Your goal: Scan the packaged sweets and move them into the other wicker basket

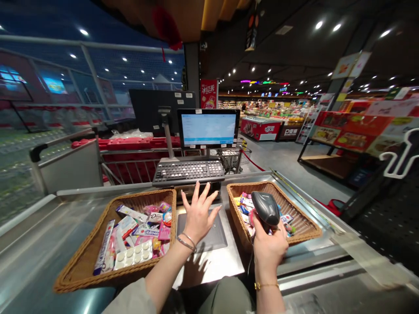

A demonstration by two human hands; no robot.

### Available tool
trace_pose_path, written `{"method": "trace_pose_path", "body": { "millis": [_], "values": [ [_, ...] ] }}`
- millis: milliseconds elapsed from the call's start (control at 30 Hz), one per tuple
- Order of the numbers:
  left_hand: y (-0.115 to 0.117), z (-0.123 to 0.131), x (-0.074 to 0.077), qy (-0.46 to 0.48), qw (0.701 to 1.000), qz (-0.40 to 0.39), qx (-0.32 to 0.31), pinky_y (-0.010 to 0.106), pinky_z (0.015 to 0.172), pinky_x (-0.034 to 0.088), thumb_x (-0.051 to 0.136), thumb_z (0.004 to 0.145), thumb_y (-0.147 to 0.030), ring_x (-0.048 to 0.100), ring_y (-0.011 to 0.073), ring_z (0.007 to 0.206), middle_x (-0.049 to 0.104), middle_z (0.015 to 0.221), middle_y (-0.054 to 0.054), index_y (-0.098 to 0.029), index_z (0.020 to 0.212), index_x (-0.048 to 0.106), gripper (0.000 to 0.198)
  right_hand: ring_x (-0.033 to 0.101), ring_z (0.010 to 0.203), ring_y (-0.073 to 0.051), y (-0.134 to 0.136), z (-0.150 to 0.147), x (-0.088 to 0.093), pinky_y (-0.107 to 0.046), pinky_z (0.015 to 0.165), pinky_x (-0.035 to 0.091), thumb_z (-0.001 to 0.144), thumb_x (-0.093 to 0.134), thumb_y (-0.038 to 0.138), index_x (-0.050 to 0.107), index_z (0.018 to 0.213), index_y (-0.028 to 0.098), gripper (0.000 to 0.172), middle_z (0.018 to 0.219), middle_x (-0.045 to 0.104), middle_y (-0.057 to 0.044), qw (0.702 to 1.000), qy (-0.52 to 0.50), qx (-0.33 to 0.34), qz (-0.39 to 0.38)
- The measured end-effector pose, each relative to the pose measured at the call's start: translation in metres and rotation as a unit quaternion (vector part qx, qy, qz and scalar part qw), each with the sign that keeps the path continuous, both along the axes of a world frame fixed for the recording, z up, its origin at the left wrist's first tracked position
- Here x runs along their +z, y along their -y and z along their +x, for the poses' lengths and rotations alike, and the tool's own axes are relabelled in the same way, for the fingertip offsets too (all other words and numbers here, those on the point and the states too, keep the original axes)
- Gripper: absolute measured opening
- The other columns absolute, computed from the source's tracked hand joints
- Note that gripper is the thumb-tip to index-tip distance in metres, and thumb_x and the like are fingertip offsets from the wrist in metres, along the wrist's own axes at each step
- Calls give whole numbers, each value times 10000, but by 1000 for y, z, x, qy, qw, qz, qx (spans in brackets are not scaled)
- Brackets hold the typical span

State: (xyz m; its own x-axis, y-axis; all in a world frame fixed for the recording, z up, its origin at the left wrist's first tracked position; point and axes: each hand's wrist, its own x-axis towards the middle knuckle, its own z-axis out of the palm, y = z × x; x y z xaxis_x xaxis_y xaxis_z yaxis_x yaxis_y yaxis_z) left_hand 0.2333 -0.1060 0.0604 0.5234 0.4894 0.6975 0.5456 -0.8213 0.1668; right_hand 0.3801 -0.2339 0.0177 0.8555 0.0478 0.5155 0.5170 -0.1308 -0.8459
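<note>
My left hand (198, 213) is open with fingers spread, raised above the dark scanner plate (212, 237) between two wicker baskets, just below the keyboard (189, 171). It holds nothing. My right hand (269, 246) is closed around the handle of a dark handheld barcode scanner (266, 208), held over the near edge of the right basket (303, 224). The left basket (83, 268) is full of candy and snack packets (135, 235). The right basket holds a few packets (244, 205), partly hidden by the scanner.
A till screen (208, 128) stands behind the keyboard, with a second monitor's back (153, 109) to its left. The steel counter (36, 253) runs both ways. Red shopping carts (131, 161) sit beyond it. Store shelves (356, 135) and a freezer (261, 128) lie to the right.
</note>
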Motion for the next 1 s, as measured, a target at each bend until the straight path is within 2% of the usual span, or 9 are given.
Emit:
{"method": "trace_pose_path", "body": {
  "millis": [67, 200, 367, 467, 567, 700, 1000],
  "values": [
    [-5, -19, -3, -4, 1000, -5, 21, 722, 1137, 0, 549, 937, -403, 248, 339, 1474, 458, 1506, 69, -315, 1331, 566, 403, 562, 1140, -358, -7, -13, 8, -503, 1014, 409, 720, 676, 605, 701, 988, 75, 594, 1094, 671, -219, 1000, -21, 21, 11],
    [-13, -57, -14, -11, 998, -11, 63, 725, 1138, 28, 553, 939, -379, 241, 334, 1478, 449, 1514, 62, -318, 1339, 555, 405, 562, 1143, -335, -18, -36, 13, -509, 1017, 413, 729, 681, 587, 697, 1062, 95, 594, 1121, 672, -199, 994, -18, 108, 4],
    [-16, -101, -28, -26, 993, -24, 115, 737, 1129, 79, 559, 937, -352, 251, 340, 1474, 442, 1519, 48, -317, 1328, 557, 392, 497, 1252, -329, -32, -57, 3, -530, 1083, 350, 753, 686, 543, 710, 1050, 121, 516, 1210, 649, -184, 981, 3, 191, -29],
    [-17, -125, -31, -28, 989, -36, 139, 728, 1138, 62, 568, 935, -351, 254, 340, 1473, 451, 1513, 54, -300, 1317, 567, 386, 496, 1267, -325, -39, -67, -4, -524, 1091, 347, 758, 691, 531, 739, 957, 144, 437, 1116, 691, -155, 973, 30, 225, -47],
    [-21, -147, -32, -25, 985, -50, 165, 724, 1142, 46, 557, 940, -355, 261, 335, 1471, 457, 1510, 52, -301, 1311, 572, 375, 499, 1270, -323, -46, -77, -9, -512, 1089, 361, 760, 693, 530, 746, 949, 173, 408, 1072, 712, -129, 959, 53, 269, -74],
    [-28, -172, -34, -27, 979, -65, 190, 720, 1145, 72, 552, 940, -355, 277, 334, 1465, 463, 1506, 47, -310, 1310, 573, 373, 486, 1288, -322, -53, -89, -13, -518, 1082, 372, 762, 689, 536, 751, 922, 218, 361, 1077, 725, -95, 940, 76, 316, -99],
    [-46, -213, -49, -88, 969, -98, 208, 729, 1135, 82, 540, 935, -371, 285, 333, 1462, 464, 1504, 59, -305, 1337, 551, 407, 467, 1314, -328, -65, -105, -19, -566, 1080, 354, 776, 684, 498, 744, 879, 254, 272, 1144, 712, -68, 912, 133, 364, -136]
  ]
}}
